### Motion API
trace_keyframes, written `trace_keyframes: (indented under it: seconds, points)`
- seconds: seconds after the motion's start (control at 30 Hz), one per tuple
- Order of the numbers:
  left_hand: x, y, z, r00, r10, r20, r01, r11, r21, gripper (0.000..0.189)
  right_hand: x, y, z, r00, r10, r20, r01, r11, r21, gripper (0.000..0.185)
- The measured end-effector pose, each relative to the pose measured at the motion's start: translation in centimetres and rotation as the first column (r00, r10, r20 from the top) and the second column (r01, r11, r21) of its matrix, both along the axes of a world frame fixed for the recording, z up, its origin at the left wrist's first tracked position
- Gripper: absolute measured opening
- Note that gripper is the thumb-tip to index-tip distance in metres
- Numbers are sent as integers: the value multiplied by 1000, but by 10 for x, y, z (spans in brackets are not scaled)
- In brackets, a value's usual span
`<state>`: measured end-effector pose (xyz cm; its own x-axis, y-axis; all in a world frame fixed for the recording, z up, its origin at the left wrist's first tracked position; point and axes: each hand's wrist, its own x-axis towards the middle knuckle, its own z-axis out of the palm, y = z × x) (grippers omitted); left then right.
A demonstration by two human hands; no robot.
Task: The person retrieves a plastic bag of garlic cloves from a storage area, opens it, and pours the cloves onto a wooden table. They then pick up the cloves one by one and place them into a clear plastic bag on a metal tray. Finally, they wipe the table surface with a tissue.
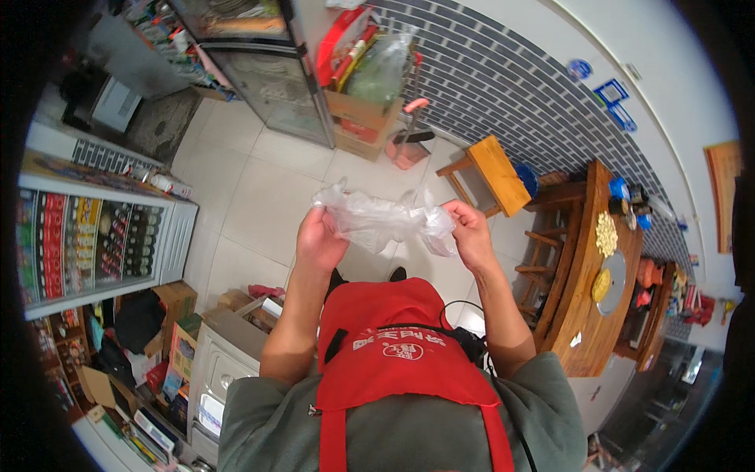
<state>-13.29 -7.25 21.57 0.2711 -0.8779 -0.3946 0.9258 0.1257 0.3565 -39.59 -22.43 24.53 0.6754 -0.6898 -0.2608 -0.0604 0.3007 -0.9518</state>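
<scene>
A crumpled, clear plastic bag point(383, 219) is stretched between my two hands in front of the red apron point(377, 330). My left hand point(321, 236) pinches one end of it. At the opposite end, my right hand point(470, 231) grips a bunched part between thumb and fingers. The bag hangs loose in the middle above the tiled floor. Whether anything lies inside its folds I cannot tell.
On the right, a wooden table point(575, 330) bears a round metal tray point(614, 277) and pale food pieces point(606, 234). A wooden stool point(498, 174) and dustpan point(407, 154) stand ahead. Left are a drinks fridge point(177, 242) and a steel counter point(227, 348).
</scene>
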Motion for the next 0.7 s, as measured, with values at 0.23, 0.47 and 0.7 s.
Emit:
trace_keyframes:
  seconds: [0.23, 0.47, 0.7]
  points:
    - [-66, -58, 20, 994, -68, 81, 70, 997, -22, 41, -76, -19, 29, 971, -54, 231, 88, 986, -139, 56]
    - [-96, -108, 26, 986, -129, 103, 111, 980, 163, 27, -84, -17, 35, 944, -328, -37, 293, 884, -363, 18]
    - [-68, -150, -9, 900, -344, 267, 304, 936, 180, 15, -88, -40, 35, 741, -657, 140, 657, 752, 51, 8]
